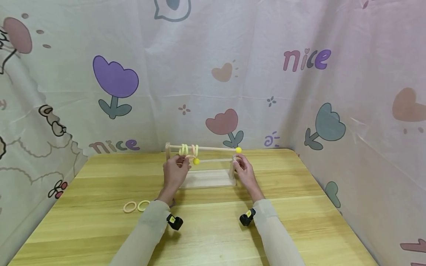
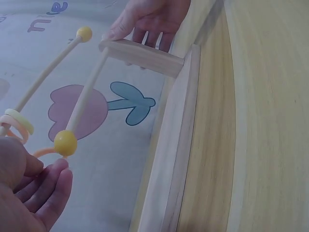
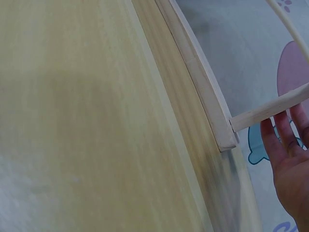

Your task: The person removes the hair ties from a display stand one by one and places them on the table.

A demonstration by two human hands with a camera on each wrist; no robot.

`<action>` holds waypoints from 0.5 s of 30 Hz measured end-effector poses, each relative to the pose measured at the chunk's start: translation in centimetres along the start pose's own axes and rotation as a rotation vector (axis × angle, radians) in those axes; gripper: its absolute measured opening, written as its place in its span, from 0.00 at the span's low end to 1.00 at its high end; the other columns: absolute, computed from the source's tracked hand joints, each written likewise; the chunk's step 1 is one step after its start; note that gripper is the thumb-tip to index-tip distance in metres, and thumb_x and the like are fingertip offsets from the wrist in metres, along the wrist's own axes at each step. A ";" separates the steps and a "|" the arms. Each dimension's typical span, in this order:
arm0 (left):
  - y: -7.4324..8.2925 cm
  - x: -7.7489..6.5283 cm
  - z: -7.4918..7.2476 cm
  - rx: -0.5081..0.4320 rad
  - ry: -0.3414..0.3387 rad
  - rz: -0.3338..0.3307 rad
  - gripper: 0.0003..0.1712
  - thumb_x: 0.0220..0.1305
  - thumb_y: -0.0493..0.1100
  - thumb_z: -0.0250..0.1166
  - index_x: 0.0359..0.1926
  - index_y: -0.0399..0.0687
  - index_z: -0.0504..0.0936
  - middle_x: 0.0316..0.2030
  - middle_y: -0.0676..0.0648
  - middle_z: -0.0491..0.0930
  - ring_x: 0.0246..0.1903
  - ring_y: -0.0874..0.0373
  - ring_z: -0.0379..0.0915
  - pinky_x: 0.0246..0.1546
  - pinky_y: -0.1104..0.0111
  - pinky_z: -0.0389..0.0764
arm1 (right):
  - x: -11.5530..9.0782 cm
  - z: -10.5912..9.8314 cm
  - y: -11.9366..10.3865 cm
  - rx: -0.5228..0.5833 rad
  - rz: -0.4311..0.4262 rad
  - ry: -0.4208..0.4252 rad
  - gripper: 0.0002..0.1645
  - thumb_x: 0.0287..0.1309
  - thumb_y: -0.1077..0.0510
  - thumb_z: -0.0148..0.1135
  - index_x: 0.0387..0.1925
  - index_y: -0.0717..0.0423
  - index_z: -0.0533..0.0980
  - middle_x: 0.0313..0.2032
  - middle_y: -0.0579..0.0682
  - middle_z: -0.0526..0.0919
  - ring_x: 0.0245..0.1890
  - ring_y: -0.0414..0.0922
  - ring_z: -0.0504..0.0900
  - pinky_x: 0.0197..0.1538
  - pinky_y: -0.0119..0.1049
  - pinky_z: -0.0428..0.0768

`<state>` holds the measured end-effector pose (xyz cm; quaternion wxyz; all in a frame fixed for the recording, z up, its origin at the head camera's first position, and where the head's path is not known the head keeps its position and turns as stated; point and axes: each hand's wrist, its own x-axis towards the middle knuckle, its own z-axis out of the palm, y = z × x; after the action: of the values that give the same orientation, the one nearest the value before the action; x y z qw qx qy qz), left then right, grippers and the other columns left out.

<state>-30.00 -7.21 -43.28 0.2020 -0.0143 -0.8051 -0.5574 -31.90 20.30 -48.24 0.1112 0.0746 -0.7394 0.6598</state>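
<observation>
A wooden rack (image 1: pixel 208 179) stands on the table with two rods. The far rod (image 1: pixel 217 149) ends in a yellow ball (image 1: pixel 238 150) and carries several pale yellow and pink rings (image 1: pixel 183 149). The near rod (image 2: pixel 87 92) ends in another yellow ball (image 2: pixel 65 143). My left hand (image 1: pixel 175 171) pinches an orange ring (image 2: pixel 44 151) at that ball; whether the ring is around it I cannot tell. My right hand (image 1: pixel 245 171) holds the top of the rack's right post (image 2: pixel 145 57), thumb on its end and fingers along its side (image 3: pixel 285 130).
On the table (image 1: pixel 213 236), left of my left forearm, lie an orange ring (image 1: pixel 130 207) and a yellow ring (image 1: pixel 144 205). A dark ring (image 1: pixel 172 203) is mostly hidden under the left wrist. A printed cloth (image 1: pixel 186 74) hangs behind the table.
</observation>
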 end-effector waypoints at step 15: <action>-0.2 -0.9 -0.9 -0.024 -0.013 -0.036 0.11 0.70 0.37 0.65 0.48 0.32 0.86 0.37 0.34 0.89 0.28 0.52 0.89 0.25 0.76 0.83 | 0.0 -0.1 0.0 -0.011 -0.003 -0.001 0.19 0.77 0.58 0.54 0.64 0.59 0.71 0.53 0.64 0.78 0.53 0.52 0.80 0.60 0.45 0.84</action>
<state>-28.98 -7.88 -43.49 0.1866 -0.0060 -0.7999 -0.5703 -31.90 20.40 -48.24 0.1123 0.0752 -0.7431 0.6554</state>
